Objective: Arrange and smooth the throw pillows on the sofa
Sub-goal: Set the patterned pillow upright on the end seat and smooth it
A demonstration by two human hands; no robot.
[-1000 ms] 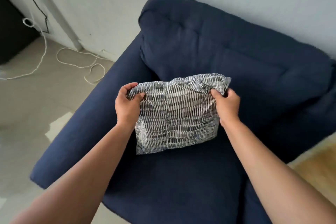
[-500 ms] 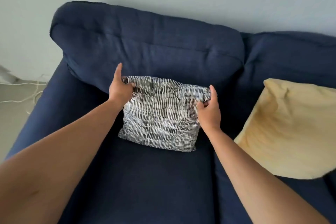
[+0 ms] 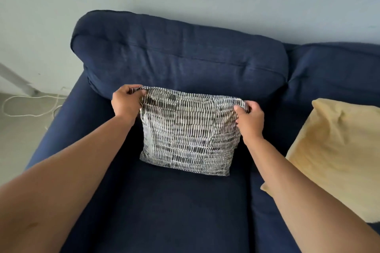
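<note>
Both arms are stretched out over the navy sofa (image 3: 185,211), and between them stands the black-and-white patterned pillow (image 3: 189,133), its bottom edge on the left seat cushion, its top reaching the foot of the back cushion (image 3: 178,57). The left hand (image 3: 125,102) is pinched closed on the pillow's upper left corner, the fabric bunched inside the fingers. The right hand (image 3: 249,119) is closed on the upper right corner, thumb in front; the fingers behind are hidden, so how deep that grip goes is hard to say. The top edge runs taut between the two fists. Off to the right, a pale yellow pillow (image 3: 333,154) leans on the next seat, clear of both hands. A white cable (image 3: 26,107) loops on the floor at left.
</note>
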